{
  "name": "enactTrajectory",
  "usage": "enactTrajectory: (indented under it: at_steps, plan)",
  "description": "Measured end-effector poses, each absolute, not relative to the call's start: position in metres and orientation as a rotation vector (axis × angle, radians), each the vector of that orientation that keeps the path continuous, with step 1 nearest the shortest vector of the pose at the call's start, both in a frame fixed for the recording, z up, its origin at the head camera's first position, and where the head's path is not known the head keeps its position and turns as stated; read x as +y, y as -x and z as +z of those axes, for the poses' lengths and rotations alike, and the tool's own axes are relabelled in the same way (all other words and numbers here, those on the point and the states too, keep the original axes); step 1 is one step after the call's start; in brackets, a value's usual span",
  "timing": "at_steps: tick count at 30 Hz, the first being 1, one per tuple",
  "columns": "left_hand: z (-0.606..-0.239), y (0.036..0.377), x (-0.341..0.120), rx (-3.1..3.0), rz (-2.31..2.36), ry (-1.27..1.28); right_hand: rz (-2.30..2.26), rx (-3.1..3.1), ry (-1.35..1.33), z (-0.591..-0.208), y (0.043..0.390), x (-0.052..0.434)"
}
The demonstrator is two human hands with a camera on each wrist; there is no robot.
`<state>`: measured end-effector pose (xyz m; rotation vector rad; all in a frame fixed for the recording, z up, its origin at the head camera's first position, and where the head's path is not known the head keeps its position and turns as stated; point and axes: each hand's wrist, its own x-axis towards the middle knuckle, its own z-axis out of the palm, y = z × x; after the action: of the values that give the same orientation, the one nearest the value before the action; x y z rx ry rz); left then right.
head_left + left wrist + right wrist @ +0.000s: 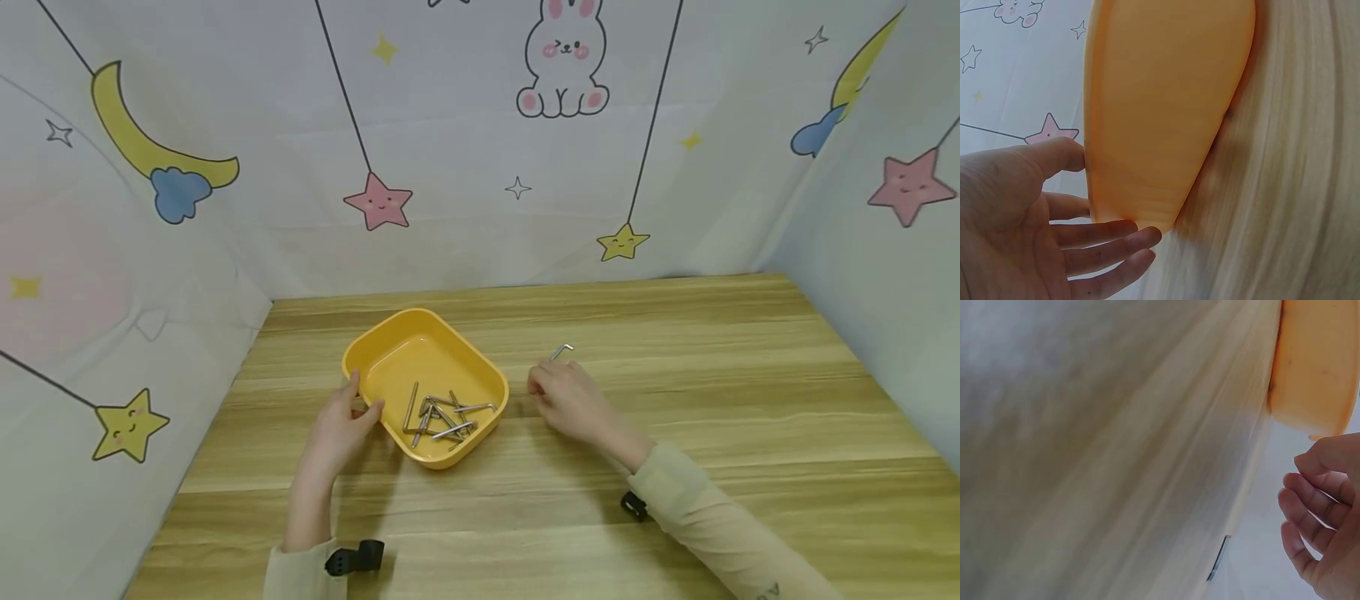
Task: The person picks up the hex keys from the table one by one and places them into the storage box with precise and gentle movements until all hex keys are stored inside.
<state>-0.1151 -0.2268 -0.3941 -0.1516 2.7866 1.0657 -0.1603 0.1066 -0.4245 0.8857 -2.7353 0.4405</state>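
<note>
Your left hand [341, 421]: spread, steadying tray [390, 354] | your right hand [566, 400]: loosely curled, empty, nearer | hex key [562, 351] lies just beyond its fingertips, long axis diagonal on counter [712, 392]

One yellow tray [375, 354], several hex keys [442, 414], two hands.

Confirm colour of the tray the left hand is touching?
Yellow-orange tray, plain, no pattern; clearest in the head view.

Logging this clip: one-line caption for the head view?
Left hand steadies yellow tray of hex keys; right hand nears loose hex key.
</note>
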Motion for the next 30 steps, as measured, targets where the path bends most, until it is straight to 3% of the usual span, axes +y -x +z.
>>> enactTrajectory:
  at_steps: [30]
  plan:
    - [-0.397,0.117,-0.228,2.828,1.056,0.129,0.330,-2.716,-0.871,-0.438,0.194,0.142]
